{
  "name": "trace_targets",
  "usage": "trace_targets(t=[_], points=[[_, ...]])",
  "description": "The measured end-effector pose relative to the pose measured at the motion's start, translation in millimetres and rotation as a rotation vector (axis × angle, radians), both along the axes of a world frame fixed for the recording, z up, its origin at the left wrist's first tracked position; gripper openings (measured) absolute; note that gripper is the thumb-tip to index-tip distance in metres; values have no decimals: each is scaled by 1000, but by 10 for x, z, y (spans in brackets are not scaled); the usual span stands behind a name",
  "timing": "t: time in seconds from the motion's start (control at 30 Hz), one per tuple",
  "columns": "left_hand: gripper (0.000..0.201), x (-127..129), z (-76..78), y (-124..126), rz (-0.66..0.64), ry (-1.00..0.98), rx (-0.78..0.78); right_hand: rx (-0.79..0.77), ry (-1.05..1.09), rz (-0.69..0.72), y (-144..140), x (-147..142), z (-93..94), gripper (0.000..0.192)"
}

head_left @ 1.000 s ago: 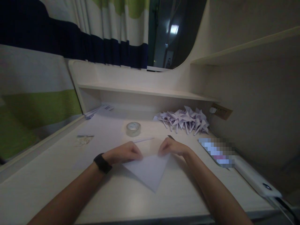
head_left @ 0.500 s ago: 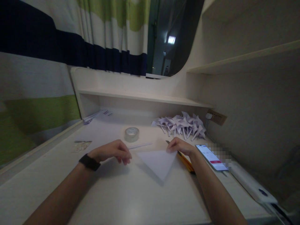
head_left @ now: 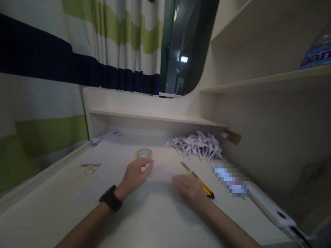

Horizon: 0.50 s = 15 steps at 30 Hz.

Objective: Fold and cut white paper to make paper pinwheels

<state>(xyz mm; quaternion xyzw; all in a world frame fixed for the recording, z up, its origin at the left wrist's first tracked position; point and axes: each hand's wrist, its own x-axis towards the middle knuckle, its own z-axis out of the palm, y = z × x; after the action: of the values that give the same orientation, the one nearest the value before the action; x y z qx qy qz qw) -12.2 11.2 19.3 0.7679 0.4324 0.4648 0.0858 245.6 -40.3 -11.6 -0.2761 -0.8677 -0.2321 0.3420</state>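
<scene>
A folded piece of white paper (head_left: 162, 173), smeared by motion, spans the gap between my two hands. My left hand (head_left: 136, 175), with a dark band at its wrist, has thumb and fingertips pinched together at the paper's left end. Blurred at the paper's right side is my right hand (head_left: 190, 189); its fingers are too smeared to show their grip. Just beyond it lies a yellow and black utility knife (head_left: 198, 179) with its blade out. A roll of clear tape (head_left: 144, 153) sits behind my left hand.
Paper pinwheels (head_left: 196, 144) are heaped at the back right. A phone (head_left: 230, 181) and a white power strip (head_left: 269, 205) lie on the right. White sheets (head_left: 111, 158) and small loose bits (head_left: 89, 169) occupy the left. A bottle (head_left: 318, 51) stands on the upper shelf.
My right hand has moved left and nearer to me, off the knife. My left hand has come up to the paper. The triangle of paper has turned and is now blurred. The view has tilted upward.
</scene>
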Motion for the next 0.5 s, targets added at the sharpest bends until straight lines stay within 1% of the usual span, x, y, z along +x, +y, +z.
trace_targets(t=[0.07,0.13,0.23,0.3,0.37,0.5], points=[[29,115,-122,-74,-126,189,24,-50,-115,-13,-79,14,-122,22],[30,215,-270,-129,-246,364,33,-141,-190,-36,-115,24,-192,19],[37,307,-489,-166,-337,528,42,-241,-225,-59,-132,29,-209,16],[42,326,-594,-169,-341,594,12,-277,-226,-63,-146,37,-186,16],[46,321,-652,-164,-331,642,-32,-316,-223,-72,-178,57,-155,16],[48,297,-670,-162,-321,663,-62,-369,-194,-76,-327,178,-103,19]])
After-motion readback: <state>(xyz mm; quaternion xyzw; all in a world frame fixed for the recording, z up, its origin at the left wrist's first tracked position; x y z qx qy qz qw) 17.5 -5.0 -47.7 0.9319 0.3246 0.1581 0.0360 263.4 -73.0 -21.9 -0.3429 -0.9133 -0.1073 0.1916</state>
